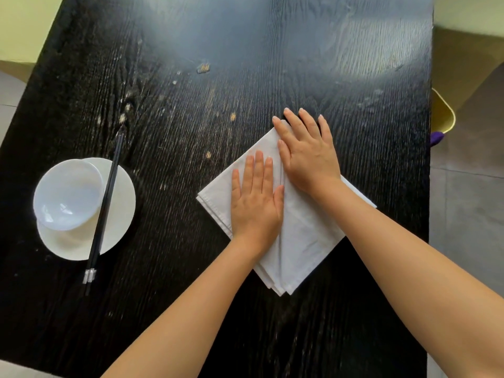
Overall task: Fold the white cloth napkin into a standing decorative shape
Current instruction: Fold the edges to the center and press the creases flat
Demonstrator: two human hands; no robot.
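On the right side of the tabletop (pixel 191 105), got the white cloth napkin (pixel 300 241) as a flat layered diamond, pinned under left hand (pixel 256 197) and right hand (pixel 305 151), both palm-down, fingers straight. Looks light and floppy, so probably best pinched at the stacked near corner.

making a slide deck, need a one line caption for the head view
Both hands, left hand and right hand, press flat on a folded white napkin on a black table.
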